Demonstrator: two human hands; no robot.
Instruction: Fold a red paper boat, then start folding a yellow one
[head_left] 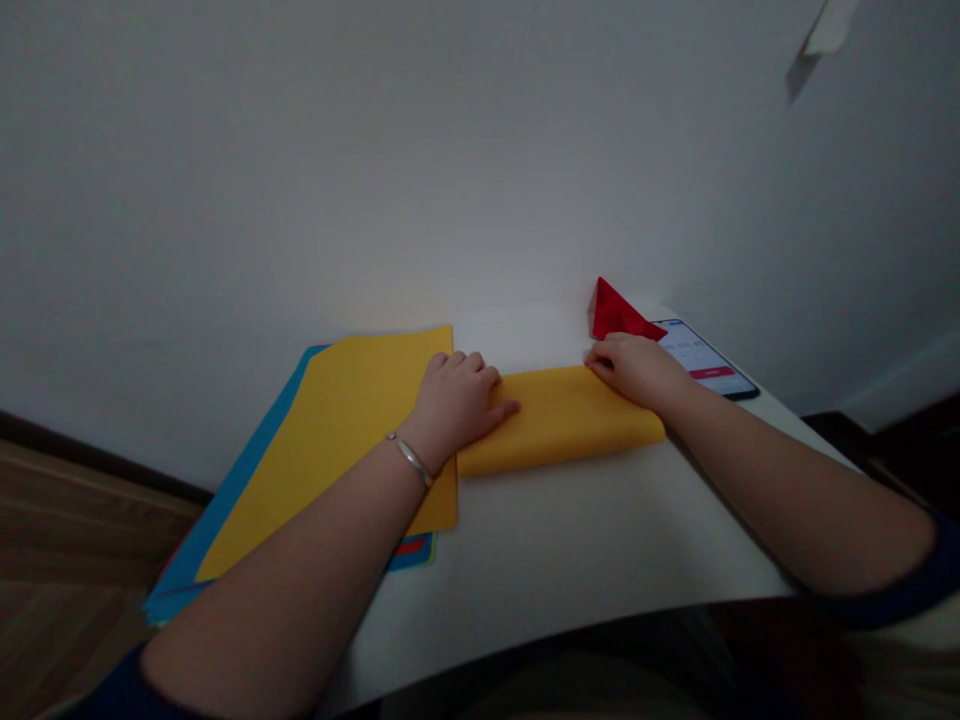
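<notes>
A yellow sheet of paper lies bent over on itself on the white table, with a rounded fold along the side nearest me. At its left end rests my left hand, fingers curled over the far edge and thumb laid across the top. My right hand pinches the far right corner between thumb and fingers. The left wrist wears a silver bracelet. Just beyond my right hand stands a folded red paper piece, its lower part partly hidden by that hand.
A stack of coloured paper lies on the left, a yellow sheet on top and blue sheets under it. A phone with a lit screen is at the right edge of the table. Behind rises a pale wall.
</notes>
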